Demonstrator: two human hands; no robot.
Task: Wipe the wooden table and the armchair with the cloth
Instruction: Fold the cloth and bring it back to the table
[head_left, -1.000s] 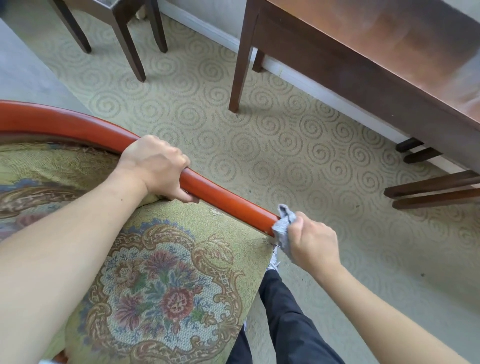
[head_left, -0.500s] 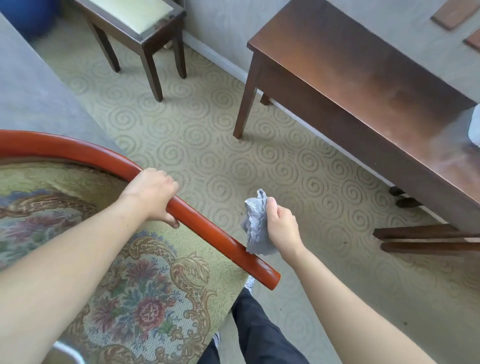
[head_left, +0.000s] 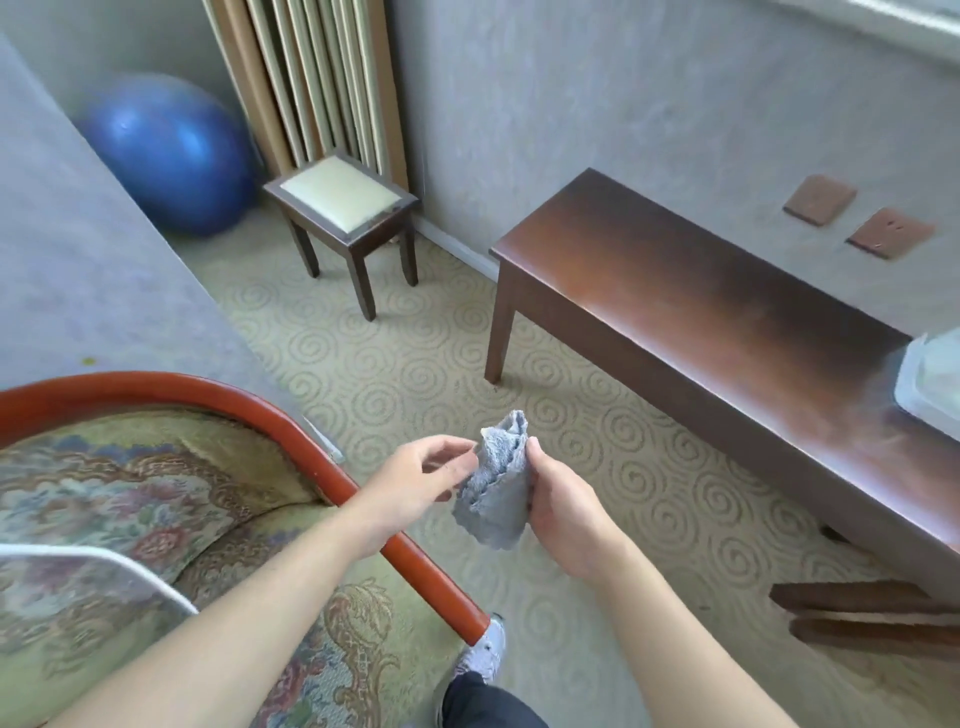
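A crumpled grey cloth (head_left: 496, 493) hangs in the air over the carpet, between my two hands. My right hand (head_left: 563, 512) grips its right side. My left hand (head_left: 421, 483) has its fingertips on the cloth's left edge. The armchair (head_left: 156, 519), with floral upholstery and a red-brown wooden armrest (head_left: 415, 561), fills the lower left; my left forearm crosses above that armrest. The dark wooden table (head_left: 727, 322) stands along the wall at the right, apart from both hands.
A clear plastic container (head_left: 930, 384) sits on the table's right end. A small dark stool (head_left: 345, 218) and a blue exercise ball (head_left: 171, 156) stand at the back. Wooden slats (head_left: 862, 613) lie on the carpet at lower right. My shoe (head_left: 483, 654) is by the armrest's tip.
My left hand let go of the armrest and came to the cloth. My right hand lifted the cloth off the armrest's end. The view tilted up to show more of the room.
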